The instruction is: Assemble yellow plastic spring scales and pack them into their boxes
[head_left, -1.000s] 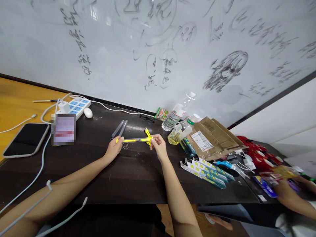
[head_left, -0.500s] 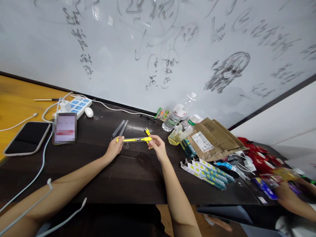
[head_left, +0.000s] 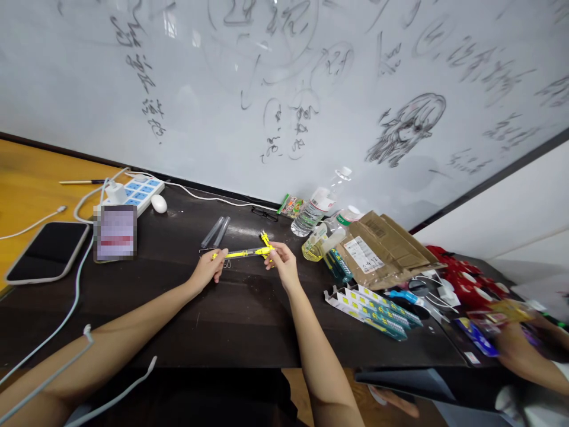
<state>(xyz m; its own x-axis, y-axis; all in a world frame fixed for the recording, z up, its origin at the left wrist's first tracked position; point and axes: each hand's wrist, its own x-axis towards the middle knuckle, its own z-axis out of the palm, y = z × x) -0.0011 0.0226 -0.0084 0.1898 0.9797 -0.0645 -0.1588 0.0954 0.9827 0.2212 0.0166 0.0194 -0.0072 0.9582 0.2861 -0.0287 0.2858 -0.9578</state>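
The left hand (head_left: 205,270) and right hand (head_left: 284,267) pinch opposite ends of a yellow pen (head_left: 242,254), left of the cardboard (head_left: 389,246); its long axis runs sideways between them, neither hand nearer.

The left forearm (head_left: 133,323) and right forearm (head_left: 317,344) were bare, as were the left hand (head_left: 207,270) and right hand (head_left: 285,267). Black fabric (head_left: 222,397), probably clothing, showed dimly at the bottom centre of the frame.
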